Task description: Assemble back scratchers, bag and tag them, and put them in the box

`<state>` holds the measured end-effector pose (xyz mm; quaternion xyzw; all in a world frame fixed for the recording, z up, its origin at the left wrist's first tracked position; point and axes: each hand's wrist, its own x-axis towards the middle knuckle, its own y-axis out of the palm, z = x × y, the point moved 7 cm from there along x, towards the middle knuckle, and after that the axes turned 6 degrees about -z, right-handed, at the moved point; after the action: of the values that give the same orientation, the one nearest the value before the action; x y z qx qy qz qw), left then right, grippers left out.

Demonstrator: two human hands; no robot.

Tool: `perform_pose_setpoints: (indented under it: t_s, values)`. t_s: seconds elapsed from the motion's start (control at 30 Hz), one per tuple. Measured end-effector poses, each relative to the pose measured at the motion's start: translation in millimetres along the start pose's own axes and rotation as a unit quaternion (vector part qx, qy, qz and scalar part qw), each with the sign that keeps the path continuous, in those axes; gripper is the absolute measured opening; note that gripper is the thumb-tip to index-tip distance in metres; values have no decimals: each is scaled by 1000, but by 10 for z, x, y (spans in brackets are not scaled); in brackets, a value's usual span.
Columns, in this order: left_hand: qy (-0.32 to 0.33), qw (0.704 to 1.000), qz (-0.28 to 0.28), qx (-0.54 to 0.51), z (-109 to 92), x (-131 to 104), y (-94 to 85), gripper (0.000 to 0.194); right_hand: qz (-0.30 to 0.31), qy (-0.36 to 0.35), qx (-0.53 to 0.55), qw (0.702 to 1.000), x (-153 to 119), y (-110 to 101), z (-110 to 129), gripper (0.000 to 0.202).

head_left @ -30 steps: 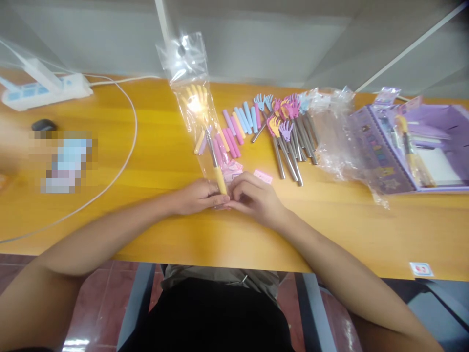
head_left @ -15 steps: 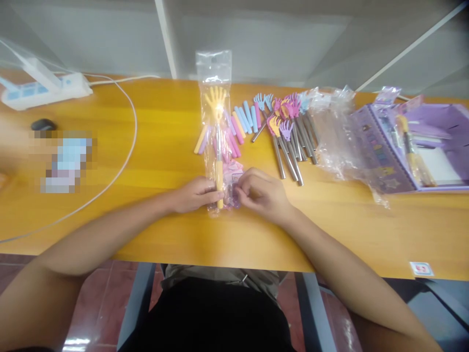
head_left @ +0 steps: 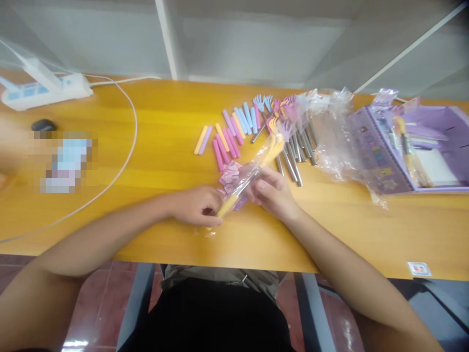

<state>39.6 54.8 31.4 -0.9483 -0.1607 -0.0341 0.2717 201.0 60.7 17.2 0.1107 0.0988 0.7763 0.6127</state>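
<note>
A yellow hand-shaped back scratcher (head_left: 249, 180) with a metal shaft lies slanted in a clear plastic bag, its claw up to the right. My right hand (head_left: 273, 193) closes around the middle of its shaft. At the lower end, the curled fingers of my left hand (head_left: 196, 205) hold the yellow handle and bag; the fingertips are partly hidden. Pink printed cards (head_left: 230, 173) lie under and behind the scratcher. Loose foam-like sleeves (head_left: 229, 142) in pink, yellow, purple and blue are spread beyond my hands. Several unbagged back scratchers (head_left: 293, 151) are piled to their right.
Clear plastic bags (head_left: 333, 142) lie right of the pile. A purple box (head_left: 384, 161) at the right holds a bagged yellow back scratcher (head_left: 406, 146). At the left are a white power strip (head_left: 47, 93), a black mouse (head_left: 44, 125) and a looping cable (head_left: 135, 122).
The bagged back scratcher has gone from upright to slanted, claw tilting right and towards me. My right hand has taken hold of its shaft. My left hand has shifted slightly nearer me.
</note>
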Motion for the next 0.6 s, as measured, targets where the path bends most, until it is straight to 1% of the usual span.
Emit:
perform_pose_setpoints:
  t_s: [0.1,0.17,0.23,0.3,0.37,0.4,0.43,0.53,0.57,0.6]
  values:
    - [0,1000,10,-3,3,11,4,50,-48,11,11,999,8,-57,30,47]
    - [5,1000,14,-7,-1,11,8,49,-69,16,12,997,8,-86,37,45]
    - [5,1000,11,-10,3,7,-3,47,-77,22,7,997,4,-101,31,46]
    - [-9,999,4,-33,32,-2,-28,47,-74,31,-7,997,1,-98,18,46]
    - [-42,994,-6,-99,97,-15,-63,51,-49,39,-22,998,1,-60,16,45]
    - [-61,987,-20,-146,140,-22,-89,54,-22,45,-31,998,-1,-17,14,44]
    - [-81,977,-44,-194,189,-29,-124,57,10,51,-41,998,-7,36,11,44]
    - [-123,935,-149,-298,336,-60,-239,59,105,79,-68,989,-54,196,-27,44]
    - [-128,924,-174,-316,360,-70,-254,58,122,89,-74,986,-71,232,-47,44]
    - [-130,918,-185,-327,369,-74,-248,57,129,97,-75,984,-85,255,-66,43]
